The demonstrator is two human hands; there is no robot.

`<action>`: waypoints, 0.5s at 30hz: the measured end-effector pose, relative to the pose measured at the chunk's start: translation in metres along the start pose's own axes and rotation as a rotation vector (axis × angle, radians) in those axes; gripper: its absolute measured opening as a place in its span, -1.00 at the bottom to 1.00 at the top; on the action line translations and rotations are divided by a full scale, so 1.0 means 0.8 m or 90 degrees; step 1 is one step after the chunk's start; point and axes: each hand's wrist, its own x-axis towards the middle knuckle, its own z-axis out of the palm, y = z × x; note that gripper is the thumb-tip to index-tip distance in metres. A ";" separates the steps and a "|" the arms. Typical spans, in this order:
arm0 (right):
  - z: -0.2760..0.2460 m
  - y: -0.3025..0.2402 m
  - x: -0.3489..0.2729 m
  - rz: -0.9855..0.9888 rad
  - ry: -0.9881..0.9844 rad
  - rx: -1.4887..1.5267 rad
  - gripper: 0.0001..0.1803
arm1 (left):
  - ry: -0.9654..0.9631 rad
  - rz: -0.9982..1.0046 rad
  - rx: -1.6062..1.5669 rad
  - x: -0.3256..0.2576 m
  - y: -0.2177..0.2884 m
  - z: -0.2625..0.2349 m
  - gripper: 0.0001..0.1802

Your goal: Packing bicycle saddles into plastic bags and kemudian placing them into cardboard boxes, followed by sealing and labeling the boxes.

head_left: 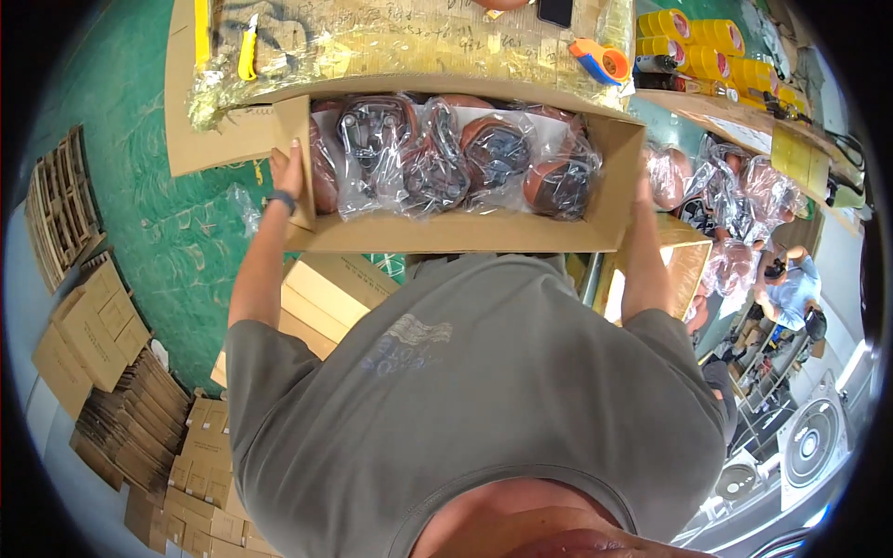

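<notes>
Both my hands are at the ends of a long open cardboard box (pixel 446 234), level with my waist and beside the table. My left hand (pixel 286 172), with a dark band at its wrist, grips the left end, thumb up by the rim. At the opposite end my right hand (pixel 644 186) presses against the outside wall; its fingers are mostly hidden and slightly blurred. Inside sit several reddish-brown and black rounded items (pixel 435 172) wrapped in clear plastic, with white sheet material between them. Their exact kind cannot be made out.
The tape-covered table (pixel 446 56) ahead holds a yellow utility knife (pixel 248 48), an orange-and-blue tape dispenser (pixel 600 61) and a phone (pixel 555 11). Yellow tape rolls (pixel 716 37) stand on a right-hand shelf. Wrapped items (pixel 744 200) pile at right, near another person (pixel 791 288). Cartons (pixel 339 288) lie below.
</notes>
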 end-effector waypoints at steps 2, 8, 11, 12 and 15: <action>0.144 0.079 -0.046 0.066 -0.045 0.066 -0.06 | 0.111 -0.045 0.150 -0.071 0.049 0.029 0.36; 0.295 0.103 -0.094 -0.301 0.287 -0.869 0.04 | 0.323 -0.075 0.428 -0.098 0.081 0.049 0.36; 0.310 0.089 -0.090 -0.256 0.306 -0.913 0.07 | 0.396 -0.058 0.466 -0.089 0.077 0.062 0.34; 0.301 0.086 -0.091 -0.257 0.293 -0.896 0.08 | 0.394 -0.062 0.470 -0.091 0.078 0.059 0.34; 0.237 0.077 -0.093 -0.242 0.005 -0.736 0.11 | 0.095 0.013 0.327 -0.099 0.058 -0.003 0.40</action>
